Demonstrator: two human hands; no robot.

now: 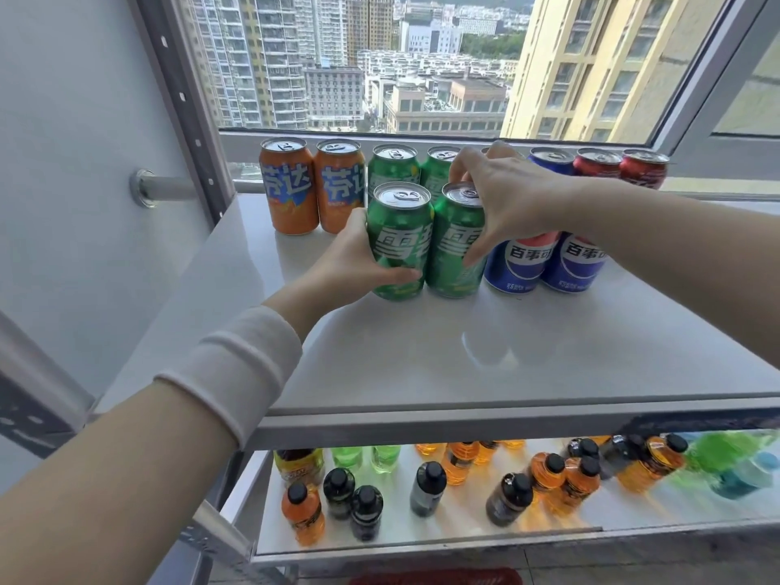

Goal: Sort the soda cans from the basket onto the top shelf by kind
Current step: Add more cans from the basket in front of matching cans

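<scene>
Both hands are on cans on the top shelf [464, 365].
- Right hand [515, 200]: grips the front-right green can [458, 242] from above and the side. Fingers [461, 170] curl over the rim, thumb down the right flank.
- Left hand [354, 263]: wraps the front-left green can [399, 234], thumb across the lower front.
- Both cans are upright, touching each other, and look to be standing on the shelf just in front of the back green cans [394, 164].

Risks:
- The right wrist sits over the front blue cans [517, 263], which stand just beside the front-right green can. A low pull-back or sideways nudge could tip one.
- If a can is let go while tilted, it falls into the row behind.
- The left hand is near the orange cans [291, 187], so there's little slack on that side.

Around:
- A blue can [551, 160] and red cans [620, 164] stand back right, by the window.
- The lower shelf [422, 538] holds mixed bottles [426, 487].
- The red thing [434, 578] at the bottom edge is probably the basket, but it's too cropped to be sure.
</scene>
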